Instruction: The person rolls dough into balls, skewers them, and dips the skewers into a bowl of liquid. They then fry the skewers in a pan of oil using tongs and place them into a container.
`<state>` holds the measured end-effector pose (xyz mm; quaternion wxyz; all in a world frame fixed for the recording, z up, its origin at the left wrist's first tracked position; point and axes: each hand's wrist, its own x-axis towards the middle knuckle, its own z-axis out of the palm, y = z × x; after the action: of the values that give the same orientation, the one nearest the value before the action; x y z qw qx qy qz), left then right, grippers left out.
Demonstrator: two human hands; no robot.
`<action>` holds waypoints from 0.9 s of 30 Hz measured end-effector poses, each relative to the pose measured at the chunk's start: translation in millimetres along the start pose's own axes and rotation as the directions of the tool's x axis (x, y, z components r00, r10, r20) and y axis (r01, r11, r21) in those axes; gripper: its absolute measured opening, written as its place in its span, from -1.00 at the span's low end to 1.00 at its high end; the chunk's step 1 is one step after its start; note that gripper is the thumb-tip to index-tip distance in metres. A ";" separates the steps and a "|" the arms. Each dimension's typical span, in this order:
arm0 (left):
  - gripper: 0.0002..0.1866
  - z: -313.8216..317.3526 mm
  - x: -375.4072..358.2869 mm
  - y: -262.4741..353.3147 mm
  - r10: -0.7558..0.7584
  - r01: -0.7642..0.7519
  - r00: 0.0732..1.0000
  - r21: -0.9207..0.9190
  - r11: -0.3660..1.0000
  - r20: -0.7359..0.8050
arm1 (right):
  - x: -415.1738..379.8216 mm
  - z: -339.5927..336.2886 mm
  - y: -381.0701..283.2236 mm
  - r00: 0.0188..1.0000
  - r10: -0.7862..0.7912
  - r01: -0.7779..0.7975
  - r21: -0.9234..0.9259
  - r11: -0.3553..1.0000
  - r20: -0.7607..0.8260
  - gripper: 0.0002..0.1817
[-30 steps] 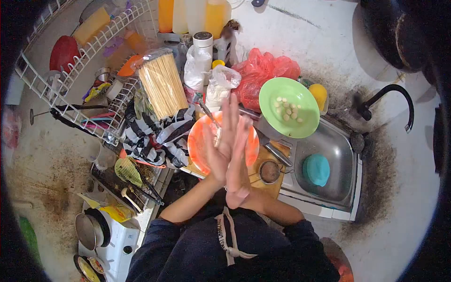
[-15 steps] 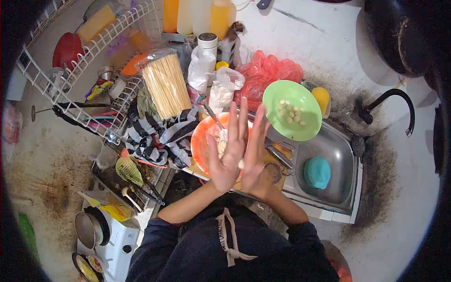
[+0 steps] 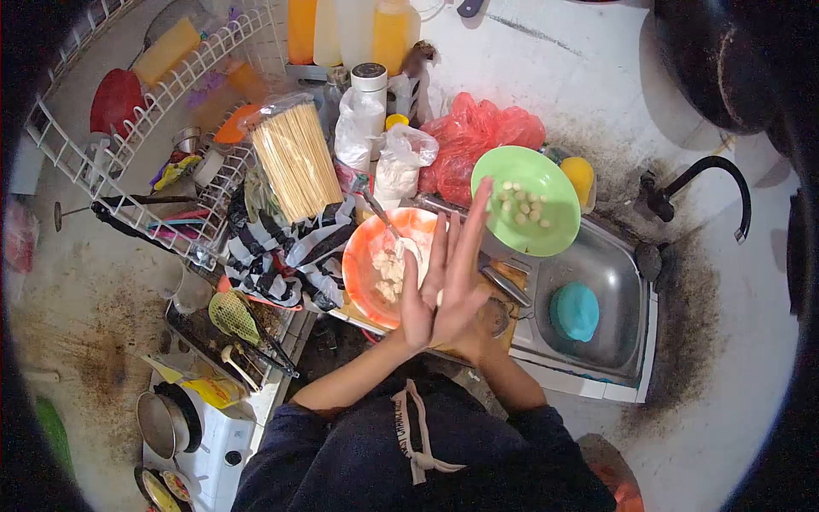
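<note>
My left hand (image 3: pixel 421 294) and my right hand (image 3: pixel 463 294) are raised palm to palm, fingers stretched out, in front of an orange-and-white bowl (image 3: pixel 358 277). Between the palms a small pale dough ball (image 3: pixel 440 298) partly shows; the rest is hidden. Crumbly pale dough (image 3: pixel 389 271) lies in the bowl, and a spoon (image 3: pixel 379 210) leans in it. Right of the bowl, a green plate (image 3: pixel 490 183) holds several small pale balls (image 3: pixel 522 205).
A steel sink (image 3: pixel 610 341) with a turquoise bowl (image 3: pixel 575 312) is at the right, under a black faucet (image 3: pixel 708 171). Bagged skewers (image 3: pixel 297 162), a red plastic bag (image 3: pixel 478 141) and a knife (image 3: pixel 507 286) surround the work area. A wire rack (image 3: pixel 128 149) stands at the left.
The palms have shifted against each other: my right hand has moved up and my left hand slightly down. More of the dough in the bowl shows. The whole view has shifted slightly.
</note>
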<state>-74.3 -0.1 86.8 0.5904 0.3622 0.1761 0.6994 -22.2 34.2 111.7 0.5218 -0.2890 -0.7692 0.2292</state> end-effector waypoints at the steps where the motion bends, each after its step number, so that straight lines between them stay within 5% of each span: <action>1: -0.21 -2.0 0.8 -4.4 -0.042 0.042 0.999 -0.062 0.997 0.013 | -8.4 7.7 0.8 0.997 0.003 -0.006 0.035 0.999 0.071 -0.07; 3: -0.19 3.8 6.8 10.4 0.007 -0.012 0.999 -0.104 0.995 -0.045 | -29.7 17.3 -0.9 0.978 0.004 -0.026 0.101 0.995 0.209 -0.07; 4: -0.18 7.4 10.8 21.6 0.059 -0.074 0.993 -0.141 0.987 -0.106 | -38.1 3.9 -4.5 0.929 -0.239 0.236 0.045 0.971 0.283 -0.07; 5: -0.17 8.0 12.5 27.5 0.112 -0.142 0.979 -0.173 0.975 -0.171 | -34.7 -0.7 -1.8 0.927 -0.242 0.239 0.047 0.970 0.286 -0.07; 7: -0.19 2.9 5.5 21.0 0.103 -0.128 0.989 -0.260 0.957 -0.111 | -19.2 -4.9 2.9 0.957 0.104 -0.095 -0.046 0.994 0.273 -0.09; 9: -0.29 -3.3 -6.4 -1.3 -0.035 0.035 0.999 0.001 0.999 -0.037 | -12.3 1.0 16.3 0.992 -0.005 0.012 -0.057 0.998 0.126 -0.18; 11: -0.30 -2.1 -5.6 -7.8 -0.089 0.092 0.993 0.029 0.995 -0.078 | -6.3 2.2 -13.0 0.999 0.045 -0.045 0.032 0.998 -0.024 -0.22; 12: -0.26 -18.4 -0.3 -19.5 -0.084 0.076 0.993 -0.102 0.992 -0.077 | -10.0 0.2 -34.0 0.903 0.390 -0.353 -0.205 0.913 0.178 -0.10; 13: -0.21 -34.5 5.1 -31.9 -0.082 0.062 0.994 -0.235 0.970 -0.076 | -23.6 -1.1 -29.1 0.903 0.393 -0.357 -0.205 0.911 0.176 -0.10; 14: -0.17 -42.2 9.2 -37.2 -0.079 0.047 0.994 -0.364 0.930 -0.075 | -39.9 -0.9 -14.6 0.964 0.024 -0.030 0.020 0.999 0.265 -0.15; 15: -0.17 -34.5 10.9 -22.3 -0.082 0.050 0.994 -0.364 0.930 -0.074 | -50.8 2.5 0.0 0.897 -0.357 0.290 0.261 0.921 0.262 -0.16; 16: -0.20 -18.3 11.2 4.4 0.009 -0.031 0.997 -0.296 0.955 -0.078 | -53.3 7.9 12.0 0.888 -0.389 0.322 0.273 0.907 0.246 -0.09; 17: -0.23 -8.7 11.2 20.0 0.102 -0.117 0.992 -0.226 0.967 -0.077 | -48.6 7.4 14.0 0.887 -0.392 0.324 0.275 0.905 0.246 -0.09; 19: -0.20 -3.7 8.9 19.4 0.058 -0.077 0.996 -0.295 0.952 -0.072 | -36.4 1.3 19.8 0.970 -0.020 0.017 0.012 1.000 0.242 -0.03; 21: -0.17 -0.3 0.9 11.9 0.013 -0.035 0.998 -0.366 0.930 -0.062 | -17.4 -7.8 9.9 0.970 0.001 0.041 -0.165 0.985 0.244 -0.08; 23: -0.17 0.0 -10.5 3.1 -0.267 0.264 0.955 -0.042 0.964 -0.126 | -8.0 -6.6 5.3 0.998 0.020 -0.029 0.166 0.986 0.051 -0.12; 27: -0.17 -3.7 2.4 8.6 -0.108 0.118 0.985 0.073 0.990 -0.132 | -41.1 8.8 -0.3 0.969 -0.052 -0.022 0.293 0.956 0.242 -0.12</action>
<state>-83.1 0.8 90.8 0.6016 0.3295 0.2619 0.6790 -18.6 5.5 81.3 0.4606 -0.1714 -0.7880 0.3710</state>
